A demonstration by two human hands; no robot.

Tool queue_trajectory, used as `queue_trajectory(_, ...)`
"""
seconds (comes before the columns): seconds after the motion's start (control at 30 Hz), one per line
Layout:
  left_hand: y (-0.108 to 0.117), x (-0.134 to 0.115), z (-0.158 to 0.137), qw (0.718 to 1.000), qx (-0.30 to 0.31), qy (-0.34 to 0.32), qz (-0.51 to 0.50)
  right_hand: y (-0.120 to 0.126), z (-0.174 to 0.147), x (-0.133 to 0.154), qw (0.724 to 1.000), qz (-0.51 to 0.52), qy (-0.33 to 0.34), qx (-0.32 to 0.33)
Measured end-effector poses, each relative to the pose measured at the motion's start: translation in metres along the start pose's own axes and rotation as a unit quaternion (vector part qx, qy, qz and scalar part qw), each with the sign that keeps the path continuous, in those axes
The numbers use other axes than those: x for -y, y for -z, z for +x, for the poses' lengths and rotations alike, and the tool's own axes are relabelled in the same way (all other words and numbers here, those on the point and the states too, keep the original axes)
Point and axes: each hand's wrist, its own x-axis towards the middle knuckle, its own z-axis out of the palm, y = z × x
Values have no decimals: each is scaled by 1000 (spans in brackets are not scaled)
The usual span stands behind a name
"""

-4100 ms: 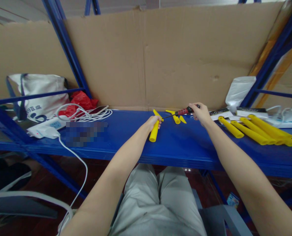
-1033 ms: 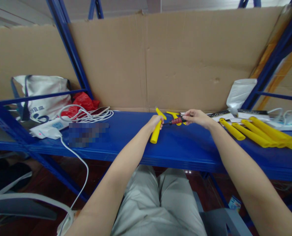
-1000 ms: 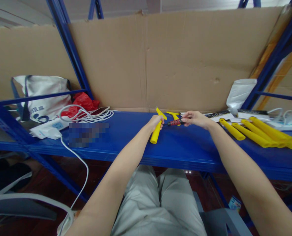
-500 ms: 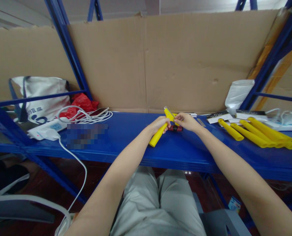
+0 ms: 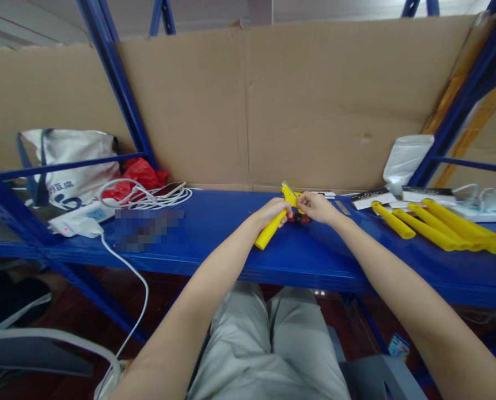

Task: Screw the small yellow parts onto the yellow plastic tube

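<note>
My left hand is wrapped round the tubular handle of a yellow scraper, held slanting above the blue worktop. The scraper's head points away from me, with a pale metal edge at its far tip. At the head's right side, my right hand has its fingers pinched together against it. What lies between these fingertips is too small to make out. Just under the hands, a red-and-black tool lies on the worktop, partly covered. Behind the fingers another bit of yellow shows, mostly hidden.
Several yellow handles lie at the right, near black-and-white boxes and a white plastic bag. A flat metal strip rests right of my hands. Leftward are a power strip, coiled white cable and a cloth bag.
The scraper's head has turned slightly in my hands and its tip has shifted a little to the right. Both hands keep nearly the same place.
</note>
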Motion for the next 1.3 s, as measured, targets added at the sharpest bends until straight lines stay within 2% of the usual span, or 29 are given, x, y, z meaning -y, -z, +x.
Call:
queue_trajectory(0.17, -1, 0, 1, 999, -34, 13, 10, 0, -1, 3, 999, -51, 8, 4)
queue_trajectory(0.33, 9, 6, 7, 993, -116, 23, -23, 6, 1, -4, 997, -75, 1, -32)
queue_trajectory(0.5, 12, 7, 9, 986, -143, 10, -85, 27, 2, -28, 987, -106, -72, -98)
queue_trajectory(0.57, 11, 6, 8, 985, -140, 18, -95, 36, 0, -41, 976, -138, -131, -102)
queue_trajectory(0.7, 9, 6, 8, 982, -137, 22, -131, 46, -8, -64, 948, -208, -235, -48)
queue_trajectory(0.83, 11, 7, 10, 977, -131, 26, -165, 45, -12, -77, 932, -240, -270, 3)
queue_trajectory(1.1, 9, 3, 6, 971, -127, 44, -198, 35, -6, -76, 918, -276, -279, 58)
queue_trajectory(1.2, 8, 1, 5, 970, -125, 49, -202, 31, 3, -73, 913, -307, -247, 105)
queue_trajectory(1.3, 8, 1, 5, 972, -119, 51, -198, 26, 13, -73, 911, -329, -220, 116)
